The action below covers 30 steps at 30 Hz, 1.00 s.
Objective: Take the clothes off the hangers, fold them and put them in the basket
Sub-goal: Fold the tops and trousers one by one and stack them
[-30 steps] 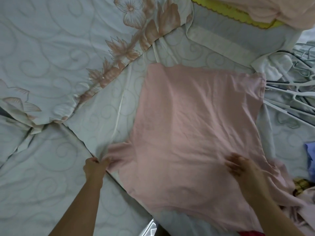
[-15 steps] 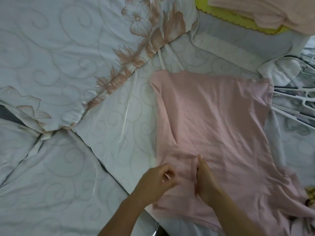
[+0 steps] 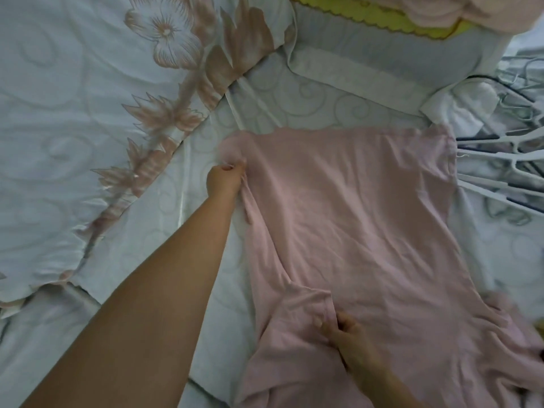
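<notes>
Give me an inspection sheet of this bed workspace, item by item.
Surface: pale swirl-quilted bedspread with pink flower print, rumpled.
Job's things: pink fabric shirt spread flat, near sleeve folded inward; white plastic hangers piled right; yellow-green scalloped basket rim topped by folded pink clothes.
Clutter: white crumpled cloth by the hangers.
Grippers: left hand grips the shirt's far-left edge; right hand pinches the folded sleeve.
Cables: nothing seen.
Surroundings: nothing seen beyond the bed.

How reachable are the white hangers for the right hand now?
Probably yes: only the flat pink shirt lies between the right hand and the white hangers, though that hand pinches the shirt and must let go.
</notes>
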Each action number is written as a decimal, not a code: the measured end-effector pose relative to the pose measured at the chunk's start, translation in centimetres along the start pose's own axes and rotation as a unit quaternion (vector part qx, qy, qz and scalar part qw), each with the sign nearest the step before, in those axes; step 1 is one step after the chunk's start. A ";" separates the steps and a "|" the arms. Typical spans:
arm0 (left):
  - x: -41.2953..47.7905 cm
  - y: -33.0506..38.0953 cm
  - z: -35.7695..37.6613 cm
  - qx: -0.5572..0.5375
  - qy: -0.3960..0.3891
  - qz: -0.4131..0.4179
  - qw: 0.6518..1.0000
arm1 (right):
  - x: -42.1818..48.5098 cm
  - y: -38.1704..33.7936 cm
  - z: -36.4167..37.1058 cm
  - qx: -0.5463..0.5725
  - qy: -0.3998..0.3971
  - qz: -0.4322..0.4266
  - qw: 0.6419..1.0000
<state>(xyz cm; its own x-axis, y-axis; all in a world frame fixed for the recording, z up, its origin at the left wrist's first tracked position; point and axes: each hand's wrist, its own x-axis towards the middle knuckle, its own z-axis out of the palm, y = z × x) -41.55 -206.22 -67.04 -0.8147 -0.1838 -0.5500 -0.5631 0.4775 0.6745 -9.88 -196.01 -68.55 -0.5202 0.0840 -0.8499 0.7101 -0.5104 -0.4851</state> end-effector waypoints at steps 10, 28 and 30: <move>-3.2 3.9 1.7 0.008 0.068 0.295 0.953 | -4.6 -0.5 -0.5 -0.120 0.085 -0.114 0.982; -23.3 -20.4 -2.5 0.242 -0.226 0.324 0.887 | -5.1 0.0 -3.7 -0.240 0.123 -0.097 0.958; -25.0 -21.7 -2.7 0.283 -0.215 0.288 0.889 | -5.0 -0.1 -4.1 -0.260 0.142 -0.118 0.948</move>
<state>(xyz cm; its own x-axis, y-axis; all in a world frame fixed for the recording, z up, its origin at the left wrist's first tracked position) -9.39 -214.31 -66.59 -0.7486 0.5189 -0.4128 0.1891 0.7638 0.6171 -5.38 -192.90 -65.06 -0.5979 0.4077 -0.6901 0.7655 0.0352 -0.6424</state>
